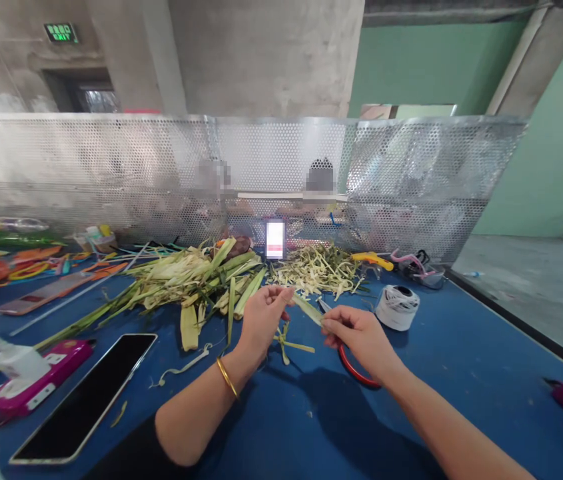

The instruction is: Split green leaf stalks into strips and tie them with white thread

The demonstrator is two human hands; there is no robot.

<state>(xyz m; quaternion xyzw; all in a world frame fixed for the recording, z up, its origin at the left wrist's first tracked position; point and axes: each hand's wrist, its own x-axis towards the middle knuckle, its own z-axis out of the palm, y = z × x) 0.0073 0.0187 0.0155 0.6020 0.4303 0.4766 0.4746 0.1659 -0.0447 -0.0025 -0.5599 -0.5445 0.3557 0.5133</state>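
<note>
"Two hands share that pale green leaf strip [308, 309], don't they?"

"Yes. The left hand [264, 315] pinches its far end between thumb and fingers, and the right hand [356, 332] pinches its near end the same way. Both grips are pressed together, with the remaining fingers curled under."

"How would you expect it to handle?"

"Next to no weight, I'd guess. It looks thin and bendy across its width, a little stiffer lengthwise, perhaps smooth enough to slip. My worry would be splitting along the grain under a hard tug or a twist."

"So where to hold it?"

"Close to each end, flat under the thumb, as both grips have it now. The middle is bare."

"And where is it, exactly?"

"Spanning the gap between the two grips, slanting down from left to right, apparently raised off the blue table [466, 407]. A small knotted leaf piece [287, 344] lies below the left hand. The scissors' red handle [354, 374] shows just beneath the right one, and the heap of shredded leaf strips [318, 267] sits beyond."
</note>
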